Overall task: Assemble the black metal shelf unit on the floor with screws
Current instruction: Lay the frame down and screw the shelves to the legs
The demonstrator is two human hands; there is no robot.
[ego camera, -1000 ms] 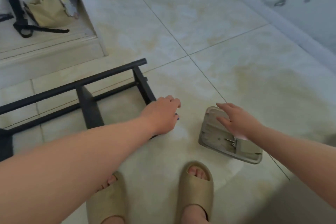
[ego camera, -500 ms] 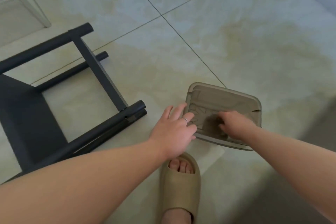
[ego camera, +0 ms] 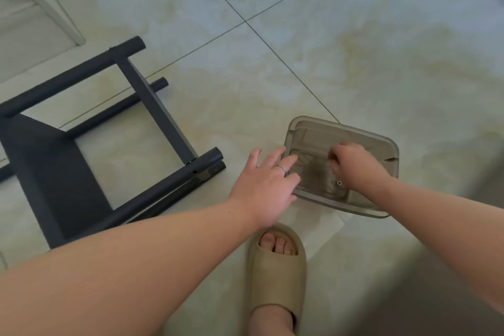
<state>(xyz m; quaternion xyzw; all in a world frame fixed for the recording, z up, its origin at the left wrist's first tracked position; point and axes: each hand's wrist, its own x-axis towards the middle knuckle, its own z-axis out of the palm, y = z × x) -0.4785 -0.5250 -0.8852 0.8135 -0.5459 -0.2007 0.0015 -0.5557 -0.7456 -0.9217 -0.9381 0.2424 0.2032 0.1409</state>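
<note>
**Both hands at tray**

Reaching into tray (ego camera: 321,135) with right hand (ego camera: 351,165), fingers curled; cannot tell whether holding anything. Resting left hand (ego camera: 268,188), fingers spread wide, on tray's left rim. Shelf (ego camera: 152,106) lying on floor (ego camera: 354,49), left of tray, apart from it.

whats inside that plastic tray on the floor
The right hand reaches into the tray, fingers curled; a small metal ring lies beside its wrist. Whatever the fingers may be picking up is hidden under the hand.
</note>
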